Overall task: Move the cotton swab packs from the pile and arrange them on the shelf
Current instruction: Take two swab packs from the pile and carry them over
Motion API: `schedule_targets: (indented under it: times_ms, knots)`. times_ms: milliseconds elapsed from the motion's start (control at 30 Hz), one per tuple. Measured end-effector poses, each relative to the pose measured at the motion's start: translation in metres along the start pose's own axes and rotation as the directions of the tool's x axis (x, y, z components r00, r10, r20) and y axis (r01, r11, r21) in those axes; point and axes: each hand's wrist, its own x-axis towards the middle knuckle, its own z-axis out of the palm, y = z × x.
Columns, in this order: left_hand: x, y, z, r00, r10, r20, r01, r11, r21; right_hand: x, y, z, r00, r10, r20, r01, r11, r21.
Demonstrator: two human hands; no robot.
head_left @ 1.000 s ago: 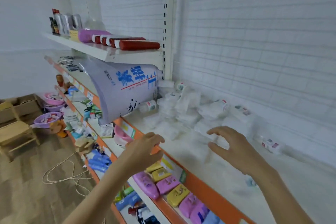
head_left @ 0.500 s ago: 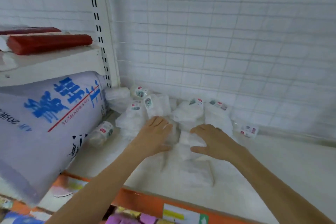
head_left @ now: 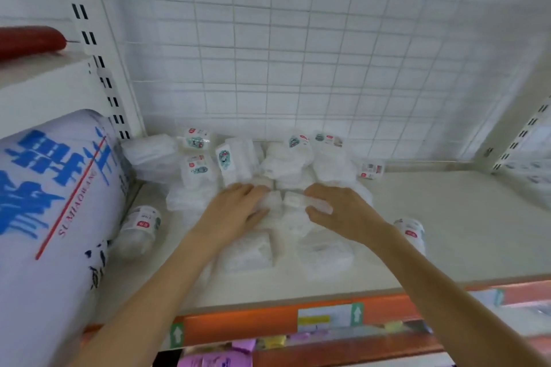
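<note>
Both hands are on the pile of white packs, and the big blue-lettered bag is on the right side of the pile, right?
Not quite. The head view shows the big blue-lettered bag on the left side of the pile of white packs, not the right. The left hand and right hand are indeed on the pile.

The light is bright, soft and even, with almost no shadows. The whole picture is slightly blurred, and straight lines bend strongly near the frame edges.
</note>
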Motion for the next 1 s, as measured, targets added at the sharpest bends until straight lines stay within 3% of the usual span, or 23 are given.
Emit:
schedule_targets:
  times_ms: [67, 167, 300, 567, 667, 767, 900, 1000]
  knots:
    - [-0.002, 0.008, -0.015, 0.989, -0.129, 0.07, 0.143, 0.96, -0.243, -0.003, 0.0, -0.003, 1.0, 0.005, 0.027, -0.009, 0.99, 0.137]
    - [-0.004, 0.008, -0.026, 0.912, -0.234, 0.338, 0.384, 0.779, -0.495, -0.004, -0.002, 0.0, 0.997, 0.023, 0.068, -0.045, 0.94, 0.338]
    - [-0.012, 0.002, -0.024, 0.868, -0.217, 0.446, 0.445, 0.738, -0.508, -0.003, -0.001, 0.006, 0.989, 0.066, 0.132, -0.114, 0.91, 0.398]
    - [-0.023, 0.013, -0.023, 0.877, -0.269, 0.397, 0.456, 0.723, -0.519, -0.005, 0.005, 0.01, 0.96, 0.054, 0.275, -0.144, 0.937, 0.318]
    - [-0.022, 0.014, -0.028, 0.868, -0.181, 0.462, 0.365, 0.864, -0.348, 0.0, 0.001, 0.01, 0.946, 0.007, 0.325, -0.053, 0.989, 0.134]
    - [-0.02, 0.014, -0.027, 0.837, -0.173, 0.519, 0.253, 0.963, -0.088, 0.001, -0.009, 0.006, 0.939, -0.048, 0.339, 0.017, 0.995, 0.096]
    - [-0.022, 0.016, -0.027, 0.854, -0.175, 0.491, 0.267, 0.956, -0.123, 0.001, -0.017, 0.003, 0.934, -0.056, 0.353, 0.026, 0.996, 0.09]
    - [-0.028, 0.018, -0.03, 0.86, -0.186, 0.474, 0.291, 0.944, -0.157, 0.002, -0.018, 0.002, 0.966, -0.022, 0.257, -0.051, 0.961, 0.273]
